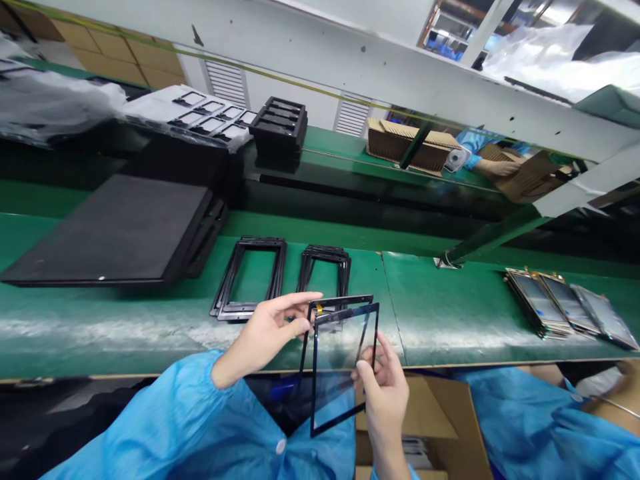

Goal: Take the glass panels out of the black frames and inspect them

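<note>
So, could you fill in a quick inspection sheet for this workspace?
Surface: green bench, with glare along its near side.
Job's things: a clear black-bordered panel in front of a black-edged piece; whether the rear one is glazed is hard to tell.
Clutter: two stacks of black frames, a large black slab at left, piled flat panels at right.
Hands: left hand pinches the rear piece's upper corner; right hand grips the front panel's side edge.
Cables: nothing seen.
Surroundings: open cardboard box below the bench, a neighbour's blue sleeve at right, another person's hand across the bench.
</note>
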Tool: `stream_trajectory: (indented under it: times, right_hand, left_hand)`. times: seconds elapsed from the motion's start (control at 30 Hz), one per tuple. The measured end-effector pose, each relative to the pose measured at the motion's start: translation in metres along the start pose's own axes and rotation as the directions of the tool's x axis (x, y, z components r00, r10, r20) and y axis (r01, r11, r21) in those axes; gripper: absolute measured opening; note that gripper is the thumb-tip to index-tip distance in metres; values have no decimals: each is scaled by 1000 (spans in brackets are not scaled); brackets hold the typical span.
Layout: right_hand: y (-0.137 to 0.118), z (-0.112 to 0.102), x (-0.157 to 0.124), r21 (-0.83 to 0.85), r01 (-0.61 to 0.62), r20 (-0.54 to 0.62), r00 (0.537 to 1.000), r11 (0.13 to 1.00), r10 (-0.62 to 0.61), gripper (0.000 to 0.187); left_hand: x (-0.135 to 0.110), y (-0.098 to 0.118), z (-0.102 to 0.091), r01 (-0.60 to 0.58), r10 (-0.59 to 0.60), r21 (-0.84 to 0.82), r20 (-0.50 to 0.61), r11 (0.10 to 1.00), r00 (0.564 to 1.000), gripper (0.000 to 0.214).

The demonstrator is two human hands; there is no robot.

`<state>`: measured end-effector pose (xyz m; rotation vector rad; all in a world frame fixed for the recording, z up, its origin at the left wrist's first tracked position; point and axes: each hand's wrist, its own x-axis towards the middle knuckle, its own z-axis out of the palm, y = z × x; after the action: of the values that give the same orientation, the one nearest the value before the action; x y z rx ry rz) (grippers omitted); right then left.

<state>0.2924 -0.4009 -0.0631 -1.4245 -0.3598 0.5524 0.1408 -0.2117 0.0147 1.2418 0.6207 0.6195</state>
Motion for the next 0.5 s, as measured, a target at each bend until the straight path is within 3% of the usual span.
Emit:
stream_trajectory:
  times: [0.2,0.5]
  right_hand:
    - [-1,-1,-3,5,-30,11,999,1000,30,59]
    - [-15,5,-6,4,-41,4,999,999,41,67]
  left_hand:
    - [0,-3,-1,-26,26,-7,-17,1000,1000,44]
    - [11,12,15,-40,43,55,-63,998,997,66]
